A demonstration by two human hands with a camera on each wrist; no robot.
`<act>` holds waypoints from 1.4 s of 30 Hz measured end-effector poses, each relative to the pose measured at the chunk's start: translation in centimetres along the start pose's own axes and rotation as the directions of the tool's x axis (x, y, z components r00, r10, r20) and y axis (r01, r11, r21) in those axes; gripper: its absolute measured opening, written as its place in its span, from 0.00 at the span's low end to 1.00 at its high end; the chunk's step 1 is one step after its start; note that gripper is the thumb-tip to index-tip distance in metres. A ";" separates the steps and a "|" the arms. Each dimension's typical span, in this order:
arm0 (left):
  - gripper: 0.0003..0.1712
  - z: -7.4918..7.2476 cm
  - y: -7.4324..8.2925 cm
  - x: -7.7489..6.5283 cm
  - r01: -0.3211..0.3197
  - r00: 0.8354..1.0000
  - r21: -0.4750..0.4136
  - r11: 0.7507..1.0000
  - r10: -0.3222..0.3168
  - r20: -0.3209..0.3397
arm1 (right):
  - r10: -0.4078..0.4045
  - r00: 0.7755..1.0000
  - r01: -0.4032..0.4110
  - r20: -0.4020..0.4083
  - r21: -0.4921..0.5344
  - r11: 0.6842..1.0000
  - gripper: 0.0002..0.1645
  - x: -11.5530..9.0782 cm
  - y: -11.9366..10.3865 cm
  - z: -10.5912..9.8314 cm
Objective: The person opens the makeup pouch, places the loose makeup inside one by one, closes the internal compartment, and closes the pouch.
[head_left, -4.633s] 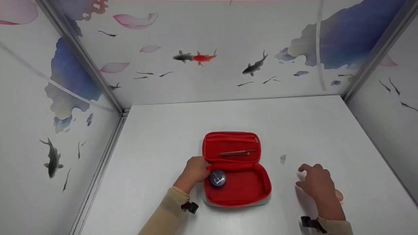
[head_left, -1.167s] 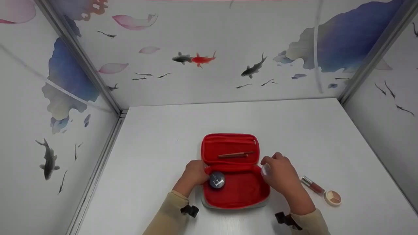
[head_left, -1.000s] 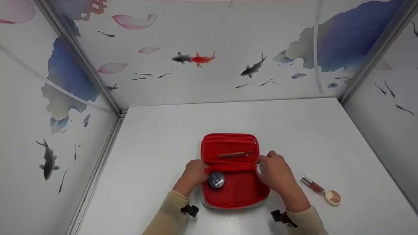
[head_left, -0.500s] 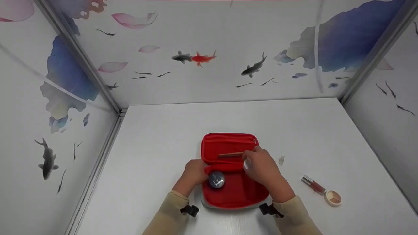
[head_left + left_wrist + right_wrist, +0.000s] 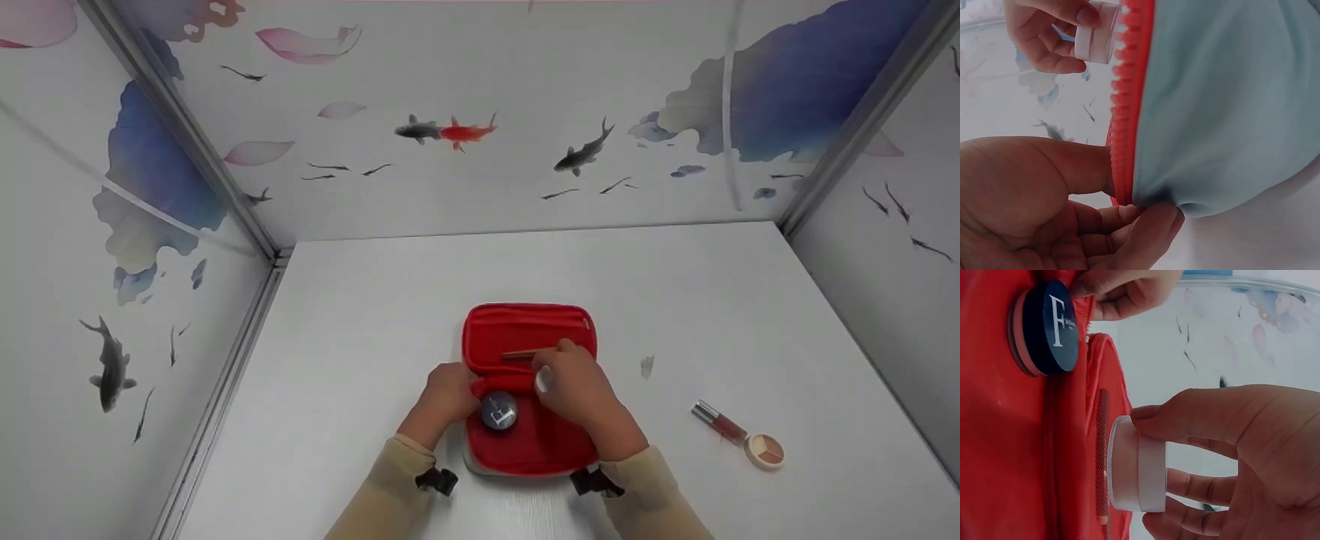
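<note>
A red-lined cosmetic bag, pale blue-green outside, lies unzipped on the table. My left hand pinches its zippered rim at the left, thumb inside and fingers outside in the left wrist view. My right hand holds a small clear cosmetic jar with a white lid, above the bag near its fold. Under my left fingers, a round loose-powder container with a dark lid marked F sits in the bag's left part. Thin brown sticks, perhaps makeup brushes, lie on the raised lid, partly hidden by my right hand.
To the right on the white table lie a lip gloss tube and a round three-coloured concealer palette. A small greyish mark shows on the table beside the bag. Printed walls enclose the back and sides.
My right hand, first empty near the palette, has taken the clear jar and carried it leftward over the bag. The left hand stays on the rim.
</note>
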State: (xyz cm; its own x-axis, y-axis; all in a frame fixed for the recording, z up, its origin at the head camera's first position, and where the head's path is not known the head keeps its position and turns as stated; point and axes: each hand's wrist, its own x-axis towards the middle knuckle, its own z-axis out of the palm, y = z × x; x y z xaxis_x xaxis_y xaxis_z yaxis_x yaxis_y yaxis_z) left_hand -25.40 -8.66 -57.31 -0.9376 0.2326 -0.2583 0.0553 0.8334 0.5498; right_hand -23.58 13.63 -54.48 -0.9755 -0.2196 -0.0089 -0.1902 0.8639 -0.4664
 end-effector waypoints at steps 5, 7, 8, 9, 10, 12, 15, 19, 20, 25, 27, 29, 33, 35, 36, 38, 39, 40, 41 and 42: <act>0.09 0.0 -0.2 0.0 0.021 1.000 -0.020 1.000 -0.021 -0.007 | -0.012 1.000 0.013 0.021 -0.024 1.000 0.15 -0.1 -0.4 1.1; 0.09 0.0 -0.2 0.1 0.026 1.000 -0.019 0.999 -0.026 -0.007 | -0.020 0.999 0.020 0.030 -0.026 0.999 0.14 -0.2 -0.5 1.5; 0.10 0.0 -0.2 0.1 0.029 1.000 -0.018 0.999 -0.029 -0.006 | -0.021 0.999 0.022 0.036 -0.022 1.000 0.13 -0.2 -0.5 1.7; 0.11 0.0 -0.2 0.1 0.034 0.999 -0.015 0.999 -0.034 -0.004 | -0.024 0.999 0.025 0.041 -0.020 0.999 0.12 -0.1 -0.5 1.9; 0.13 -0.1 -0.1 0.2 0.033 0.999 -0.010 0.999 -0.033 -0.002 | -0.027 0.999 0.027 0.045 -0.019 0.999 0.11 -0.1 -0.4 2.1; 0.15 -0.1 0.0 0.2 0.036 0.999 -0.002 0.999 -0.036 0.003 | -0.026 0.998 0.027 0.052 -0.018 0.999 0.10 0.0 -0.4 2.4; 0.17 -0.1 0.1 0.2 0.042 0.999 -0.001 0.999 -0.042 0.006 | -0.020 0.998 0.021 0.060 -0.016 1.000 0.10 0.0 -0.4 2.8; 0.18 -0.1 0.1 0.1 0.042 0.999 -0.009 0.999 -0.042 0.004 | -0.026 0.997 0.027 0.074 -0.013 1.000 0.13 -0.3 -0.6 3.1; 0.19 -0.1 0.0 0.1 0.035 0.999 -0.006 0.999 -0.035 0.004 | -0.031 0.997 0.032 0.077 -0.015 0.999 0.14 -0.3 -0.7 3.2; 0.24 -0.1 -0.1 0.0 -0.002 1.000 0.005 1.000 0.002 -0.007 | -0.064 0.995 0.067 0.074 -0.034 0.997 0.10 -0.5 -0.7 3.6; 0.23 -0.1 -0.1 0.1 0.009 1.000 -0.010 1.000 -0.009 -0.012 | -0.063 0.995 0.066 0.078 -0.040 0.997 0.09 -0.5 -0.8 3.8; 0.22 0.0 -0.2 0.1 0.017 1.000 -0.022 1.000 -0.017 -0.015 | -0.054 0.995 0.058 0.087 -0.046 0.997 0.08 -0.6 -0.8 3.9; 0.18 0.1 -0.2 0.1 0.014 1.000 -0.022 1.000 -0.014 -0.017 | -0.030 0.994 0.036 0.101 -0.057 0.998 0.08 -0.5 -1.0 4.1; 0.18 0.1 -0.2 0.1 0.012 1.000 -0.027 1.000 -0.013 -0.020 | -0.021 0.994 0.027 0.104 -0.061 0.998 0.08 -0.4 -1.2 4.1; 0.18 0.1 -0.2 0.1 0.012 1.000 -0.030 0.999 -0.013 -0.022 | -0.018 0.995 0.025 0.101 -0.066 0.998 0.08 -0.4 -1.2 4.2; 0.18 0.0 -0.2 0.1 0.010 1.000 -0.031 0.999 -0.010 -0.023 | -0.010 0.995 0.017 0.097 -0.066 0.998 0.08 -0.3 -1.3 4.2; 0.18 0.0 -0.2 0.1 0.009 1.000 -0.029 1.000 -0.010 -0.024 | -0.008 0.995 0.014 0.095 -0.065 0.998 0.08 -0.3 -1.4 4.2; 0.18 0.0 -0.2 0.1 0.008 1.000 -0.026 1.000 -0.008 -0.027 | -0.005 0.996 0.011 0.093 -0.062 0.998 0.08 -0.3 -1.4 4.2; 0.18 0.0 -0.2 0.0 0.008 1.000 -0.023 1.000 -0.009 -0.028 | -0.003 0.996 0.008 0.092 -0.058 0.998 0.08 -0.3 -1.4 4.2; 0.18 0.0 -0.2 0.0 0.011 1.000 -0.019 1.000 -0.011 -0.025 | -0.001 0.996 0.006 0.091 -0.054 0.999 0.08 -0.3 -1.4 4.2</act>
State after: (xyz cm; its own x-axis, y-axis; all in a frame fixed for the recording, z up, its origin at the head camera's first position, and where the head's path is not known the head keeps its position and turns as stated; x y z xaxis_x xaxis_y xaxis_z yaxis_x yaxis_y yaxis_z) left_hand -25.42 -8.82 -57.41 -0.9465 0.2106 -0.2445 0.0386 0.8261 0.5621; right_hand -22.53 10.61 -57.52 -0.9612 -0.2610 -0.0893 -0.2016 0.8857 -0.4182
